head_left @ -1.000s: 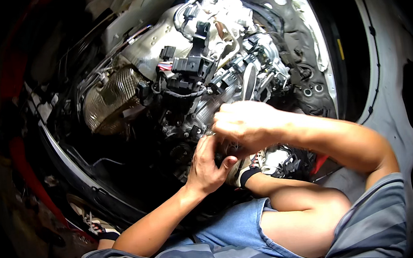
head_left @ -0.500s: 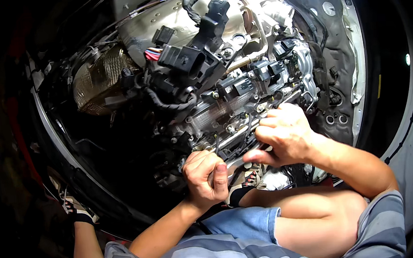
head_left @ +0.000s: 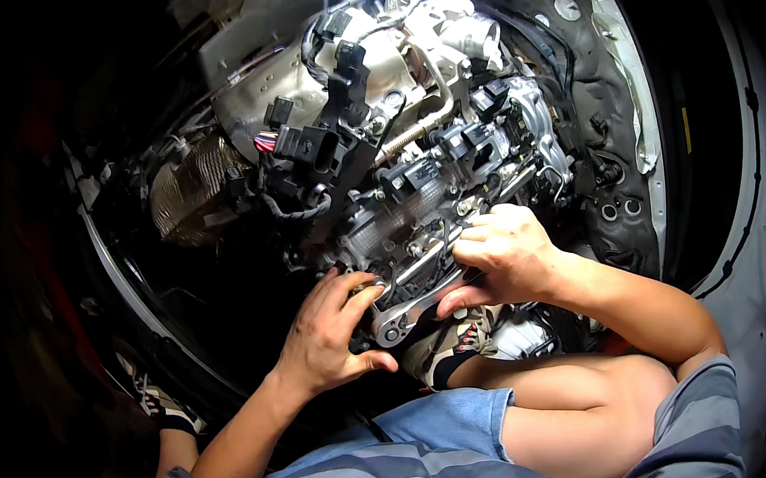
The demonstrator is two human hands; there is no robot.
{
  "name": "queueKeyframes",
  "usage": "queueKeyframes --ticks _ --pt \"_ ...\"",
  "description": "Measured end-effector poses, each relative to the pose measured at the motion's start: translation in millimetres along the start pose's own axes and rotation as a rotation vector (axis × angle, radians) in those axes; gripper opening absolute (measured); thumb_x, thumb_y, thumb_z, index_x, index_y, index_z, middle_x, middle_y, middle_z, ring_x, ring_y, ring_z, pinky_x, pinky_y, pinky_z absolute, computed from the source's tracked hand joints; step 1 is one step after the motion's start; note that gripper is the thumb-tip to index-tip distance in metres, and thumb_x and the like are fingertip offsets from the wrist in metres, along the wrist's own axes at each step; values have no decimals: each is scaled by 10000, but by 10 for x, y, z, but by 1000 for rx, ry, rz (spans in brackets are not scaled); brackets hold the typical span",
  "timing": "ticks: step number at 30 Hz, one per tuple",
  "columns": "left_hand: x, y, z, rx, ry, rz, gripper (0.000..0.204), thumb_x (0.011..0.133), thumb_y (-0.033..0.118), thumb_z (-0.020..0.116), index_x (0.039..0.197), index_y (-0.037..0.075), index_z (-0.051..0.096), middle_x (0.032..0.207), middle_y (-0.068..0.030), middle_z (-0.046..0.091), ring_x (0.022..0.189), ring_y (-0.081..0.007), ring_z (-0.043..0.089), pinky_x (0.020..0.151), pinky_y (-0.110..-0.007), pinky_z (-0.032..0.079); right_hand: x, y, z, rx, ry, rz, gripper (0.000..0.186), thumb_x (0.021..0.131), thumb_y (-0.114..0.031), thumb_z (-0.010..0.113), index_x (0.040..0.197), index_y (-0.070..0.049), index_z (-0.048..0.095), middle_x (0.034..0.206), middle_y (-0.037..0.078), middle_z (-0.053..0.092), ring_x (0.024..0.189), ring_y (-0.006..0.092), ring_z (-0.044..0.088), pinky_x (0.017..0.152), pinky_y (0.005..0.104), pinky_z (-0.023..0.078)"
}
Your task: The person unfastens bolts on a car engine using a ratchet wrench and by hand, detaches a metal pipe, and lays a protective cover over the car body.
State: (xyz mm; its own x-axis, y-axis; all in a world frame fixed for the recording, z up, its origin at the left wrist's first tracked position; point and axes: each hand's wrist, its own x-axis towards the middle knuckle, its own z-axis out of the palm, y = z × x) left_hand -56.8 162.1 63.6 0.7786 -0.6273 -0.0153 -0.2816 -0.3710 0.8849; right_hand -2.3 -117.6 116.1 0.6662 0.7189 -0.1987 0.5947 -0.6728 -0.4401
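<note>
My right hand (head_left: 507,251) is closed around the handle of a silver ratchet wrench (head_left: 393,327). The round ratchet head points to the left, low at the near side of the engine (head_left: 407,205), and whatever sits under it is hidden. To the left of that head is my left hand (head_left: 323,331), its fingers spread and the thumb held apart. Its fingertips reach the engine's near left corner beside the ratchet; whether they touch it I cannot tell. A metal rail (head_left: 426,258) with thin black wires runs just beyond the wrench.
Black connectors (head_left: 316,145) with a wiring loom stand up over the engine's middle. A metal heat shield (head_left: 292,83) lies behind them, and a foil-wrapped part (head_left: 197,191) is at the left. The bay's body panel (head_left: 606,128) rises at the right. My shoe (head_left: 452,347) rests below the wrench.
My left hand has opened from a fist and shifted left, so the ratchet head now shows. The right hand keeps its grip. The whole view has shifted slightly.
</note>
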Motion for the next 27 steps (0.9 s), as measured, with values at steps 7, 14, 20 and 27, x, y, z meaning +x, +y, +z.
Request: queueKeyframes --ticks 7,14,20,27 --pt "-169 -39 162 145 62 -50 278 863 53 639 1139 21 648 1112 -129 691 1027 -281 666 1027 -448 460 420 173 -95 -61 -23 -258 630 734 -733 660 634 -122 547 654 22 560 675 217 594 632 345 457" --pt "-170 -89 387 263 279 37 239 775 60 730 992 25 637 990 -111 717 894 -266 703 921 -417 501 643 190 -213 -10 -186 -238 590 744 -690 687 712 -107 604 758 34 633 765 242 630 716 381 473" --pt "-173 -117 414 145 372 127 192 769 32 682 943 63 607 938 -81 684 874 -271 672 825 -415 548 292 66 -241 22 60 -282 513 815 -559 717 642 -137 483 644 -1 470 629 176 536 604 341 419" --pt "69 144 561 -50 439 147 290 692 -1 699 973 48 646 886 -88 653 796 -280 646 666 -387 550 -154 -77 -125 540 -349 -82 317 852 -327 747 870 -71 561 715 77 600 648 274 629 580 372 504"
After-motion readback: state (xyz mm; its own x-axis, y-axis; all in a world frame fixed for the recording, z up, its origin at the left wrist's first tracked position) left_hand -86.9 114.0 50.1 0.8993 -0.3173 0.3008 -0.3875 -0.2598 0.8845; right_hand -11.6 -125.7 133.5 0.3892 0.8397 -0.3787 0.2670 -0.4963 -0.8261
